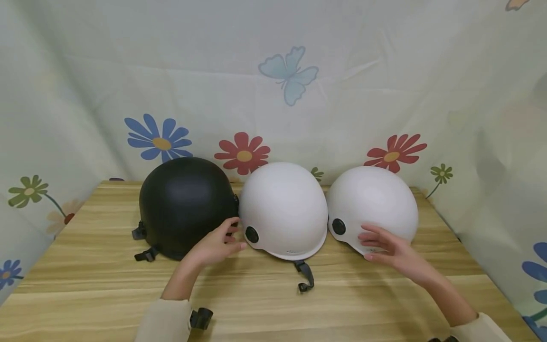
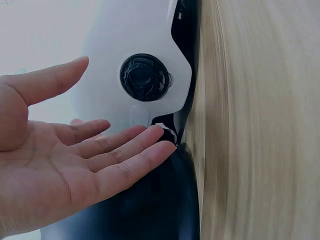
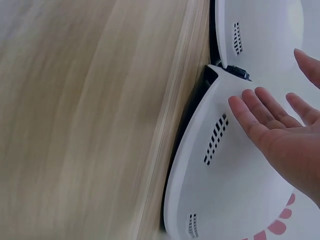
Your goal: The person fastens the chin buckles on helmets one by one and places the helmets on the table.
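Three helmets stand in a row on a wooden table: a black helmet [image 1: 183, 199] at left, a white helmet [image 1: 284, 204] in the middle and another white helmet [image 1: 373, 199] at right. My left hand [image 1: 215, 244] hovers by the gap between the black and middle helmets, fingers extended. In the left wrist view, that palm lies near the middle helmet's black round side piece [image 2: 144, 77]; whether the fingertips touch a helmet I cannot tell. My right hand [image 1: 391, 251] is in front of the right helmet, its fingers loosely spread and holding nothing. Vent slots [image 3: 216, 140] show on that helmet.
A black chin strap [image 1: 305, 275] trails from the middle helmet onto the table [image 1: 273, 308]. Black buckles [image 1: 146, 254] lie left of the black helmet. Behind and at both sides hangs a flowered cloth [image 1: 342, 104], close to the helmets.
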